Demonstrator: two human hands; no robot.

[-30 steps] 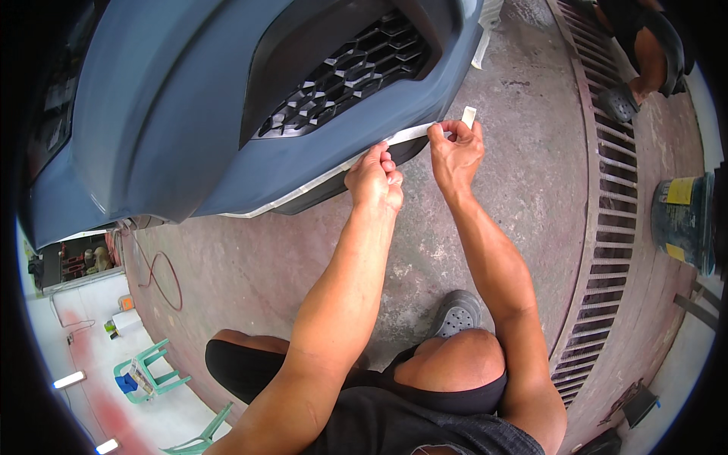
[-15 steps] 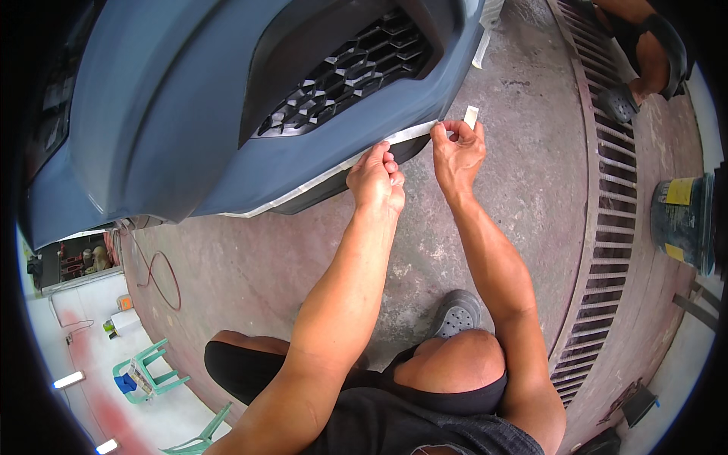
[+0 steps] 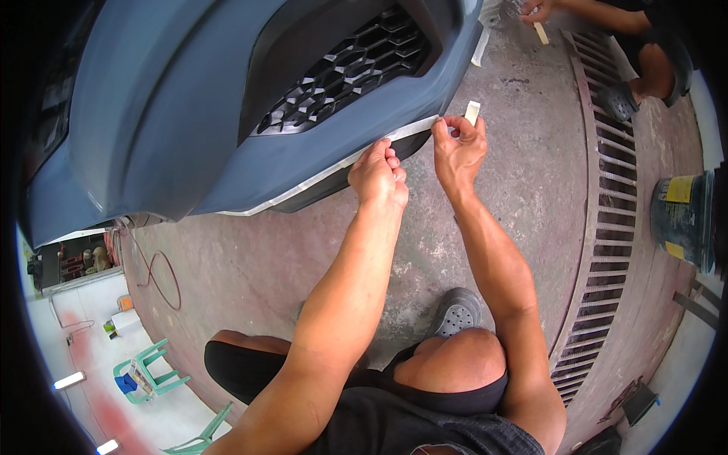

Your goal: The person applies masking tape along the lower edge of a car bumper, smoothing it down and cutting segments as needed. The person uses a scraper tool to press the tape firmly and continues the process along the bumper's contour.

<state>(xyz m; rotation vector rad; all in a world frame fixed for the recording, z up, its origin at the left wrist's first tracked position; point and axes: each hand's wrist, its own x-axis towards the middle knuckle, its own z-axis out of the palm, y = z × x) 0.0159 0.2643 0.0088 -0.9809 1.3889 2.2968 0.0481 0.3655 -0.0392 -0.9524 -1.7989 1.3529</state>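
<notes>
A blue-grey car bumper (image 3: pixel 341 140) with a black honeycomb grille (image 3: pixel 353 64) stands before me. Along its lower edge runs a pale strip of masking tape (image 3: pixel 415 130), above a darker lower trim. My left hand (image 3: pixel 377 174) is closed, its thumb and finger pinched at the tape against the bumper. Farther right, my right hand (image 3: pixel 459 155) grips the stretched tape between thumb and finger at the bumper's corner. Behind its fingers a pale, narrow block (image 3: pixel 472 113) stands out, perhaps the tape roll seen edge-on.
At the upper right, another person's hand (image 3: pixel 535 10) holds a pale strip. A slatted drain grate (image 3: pixel 613 227) crosses the floor on the right, with a dark bucket (image 3: pixel 682 220) beyond. Green plastic chairs (image 3: pixel 152 368) and a red hose (image 3: pixel 178 292) are at left.
Another person's hand with a pale strip has come into view at the upper right. My hands and the tape have barely moved.
</notes>
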